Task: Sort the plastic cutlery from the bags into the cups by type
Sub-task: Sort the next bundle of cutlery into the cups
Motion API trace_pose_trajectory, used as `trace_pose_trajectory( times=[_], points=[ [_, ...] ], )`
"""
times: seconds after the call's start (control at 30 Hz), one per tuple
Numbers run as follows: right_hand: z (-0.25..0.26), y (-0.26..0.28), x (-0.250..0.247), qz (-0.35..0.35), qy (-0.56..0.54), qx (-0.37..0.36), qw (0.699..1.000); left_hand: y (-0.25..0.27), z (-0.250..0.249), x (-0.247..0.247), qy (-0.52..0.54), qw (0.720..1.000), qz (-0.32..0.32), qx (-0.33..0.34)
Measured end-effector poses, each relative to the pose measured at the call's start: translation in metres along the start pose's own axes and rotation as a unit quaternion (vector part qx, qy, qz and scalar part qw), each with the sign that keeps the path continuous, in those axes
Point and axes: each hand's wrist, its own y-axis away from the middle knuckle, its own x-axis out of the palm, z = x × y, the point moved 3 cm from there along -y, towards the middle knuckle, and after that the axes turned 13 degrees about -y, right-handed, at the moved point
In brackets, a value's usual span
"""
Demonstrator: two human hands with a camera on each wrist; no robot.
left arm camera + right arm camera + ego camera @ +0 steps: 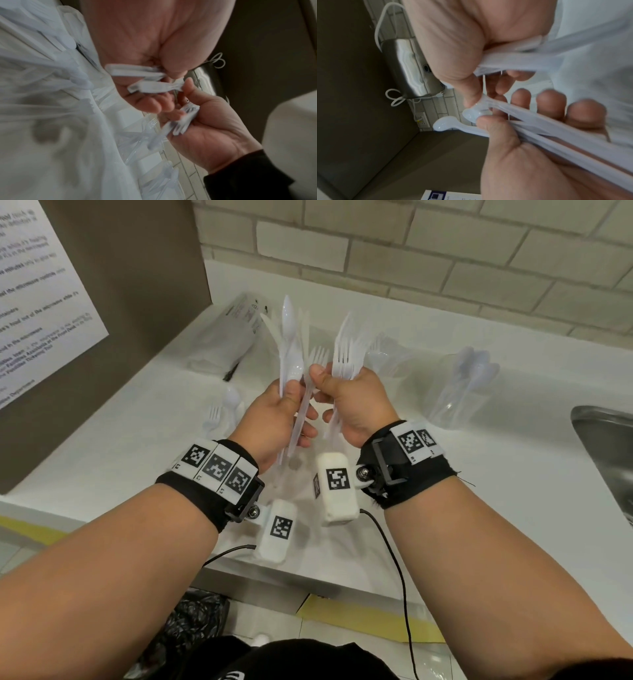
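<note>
My left hand (274, 419) grips a mixed bunch of white plastic cutlery (291, 350), spoons and knives fanned upward over the counter. My right hand (352, 402) holds a bundle of forks (346, 350) in its curled fingers. Its thumb and forefinger also pinch a single fork (317, 359) that stands in the left bunch. The left wrist view shows handle ends (150, 86) under my left palm. In the right wrist view a spoon bowl (443, 123) sticks out of the left bunch. A clear cup of forks (385, 361) and a clear cup of spoons (459, 385) stand behind my right hand.
A plastic bag of cutlery (233, 337) lies at the back left by a brown panel (137, 285). A loose fork (213, 417) and spoon (233, 398) lie on the white counter (137, 440). A steel sink (606, 446) is at the right edge.
</note>
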Motion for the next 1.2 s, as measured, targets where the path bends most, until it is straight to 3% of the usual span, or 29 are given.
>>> trace_pose_trajectory(
  times=[0.2, 0.33, 0.43, 0.53, 0.9, 1.1, 1.2],
  points=[
    [0.043, -0.015, -0.008, -0.038, -0.019, -0.120, 0.992, -0.007, 0.007, -0.006, -0.030, 0.997, -0.069, -0.009],
    [0.095, -0.040, -0.027, -0.097, 0.040, -0.247, 0.963, -0.007, 0.005, -0.006, -0.042, 0.998, -0.053, -0.003],
    [0.118, -0.063, -0.042, -0.117, 0.062, -0.292, 0.947, -0.006, 0.000, -0.004, -0.031, 0.999, -0.037, -0.003],
    [0.110, -0.083, -0.059, -0.128, 0.054, -0.277, 0.951, -0.005, -0.004, -0.003, -0.025, 0.999, -0.031, 0.001],
    [0.047, -0.102, -0.095, -0.087, 0.024, -0.111, 0.990, -0.005, -0.006, -0.003, -0.027, 0.999, -0.026, -0.004],
    [0.053, -0.100, -0.098, -0.087, 0.088, -0.160, 0.979, -0.005, -0.007, 0.003, -0.033, 0.999, -0.018, -0.002],
    [0.047, -0.103, -0.095, -0.071, 0.234, -0.159, 0.956, -0.006, -0.007, 0.005, -0.036, 0.999, -0.012, -0.003]
  ],
)
